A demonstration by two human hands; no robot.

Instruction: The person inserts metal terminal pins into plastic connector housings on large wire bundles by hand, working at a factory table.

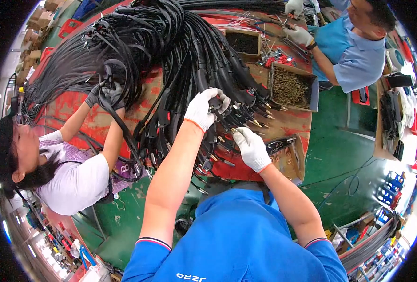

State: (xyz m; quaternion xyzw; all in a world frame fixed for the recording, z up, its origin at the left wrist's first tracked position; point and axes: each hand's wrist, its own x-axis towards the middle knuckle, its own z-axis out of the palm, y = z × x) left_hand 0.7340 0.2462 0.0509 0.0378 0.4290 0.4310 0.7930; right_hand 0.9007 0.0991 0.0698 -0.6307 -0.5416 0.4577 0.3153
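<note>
My left hand (203, 109), in a white knit glove, is closed round a black welding torch (214, 104) above the front of a large bundle of torches. To its right, my right hand (251, 149), also white-gloved, pinches at a small brass tip (233, 130) with thumb and forefinger. The fingers partly cover that tip. Under and around both hands lie several more black torches (201, 77), many with bare brass ends pointing toward the right. Their black cables (138, 33) run back and to the left in a thick heap.
An open box (315, 96) of small brass parts and a box (250, 58) of dark parts stand right of the torches. A cardboard tray (300, 157) sits at the near right table edge. A grey-gloved co-worker (72, 174) handles cables at left; another co-worker (354, 56) works at far right.
</note>
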